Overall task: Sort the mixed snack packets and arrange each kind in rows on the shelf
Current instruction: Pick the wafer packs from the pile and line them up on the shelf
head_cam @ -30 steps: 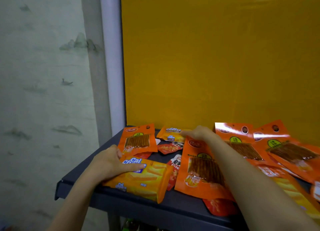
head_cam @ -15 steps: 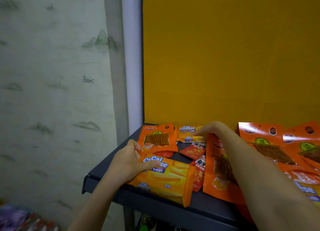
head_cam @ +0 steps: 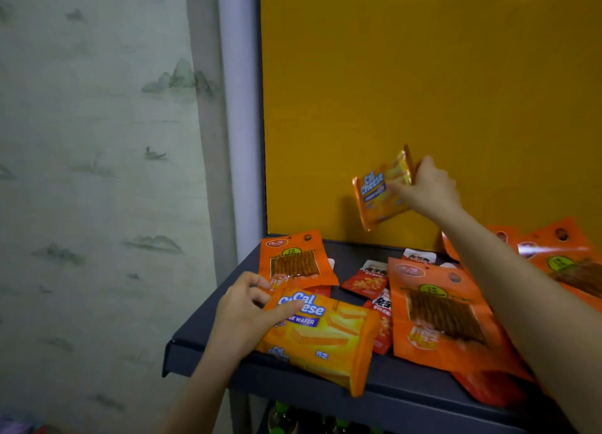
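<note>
My right hand (head_cam: 426, 189) holds a small yellow Cal Cheese packet (head_cam: 378, 192) in the air, above the back of the dark shelf (head_cam: 202, 345). My left hand (head_cam: 247, 313) grips the left end of a large yellow Cal Cheese wafer pack (head_cam: 325, 339) lying at the shelf's front left. Behind that pack lies an orange packet of brown sticks (head_cam: 294, 261). A second orange stick packet (head_cam: 436, 316) lies in the middle, partly under my right forearm. Small red packets (head_cam: 366, 282) lie between the two orange ones.
An orange-yellow back panel (head_cam: 423, 75) rises behind the shelf. More orange stick packets (head_cam: 560, 264) lie at the right. A white post (head_cam: 239, 124) and a wall with faint mountain prints (head_cam: 97, 173) stand at the left. Green bottle tops (head_cam: 283, 417) show below the shelf.
My right hand has lifted the small Cal Cheese packet off the back of the shelf into the air. My left hand stays on the large wafer pack.
</note>
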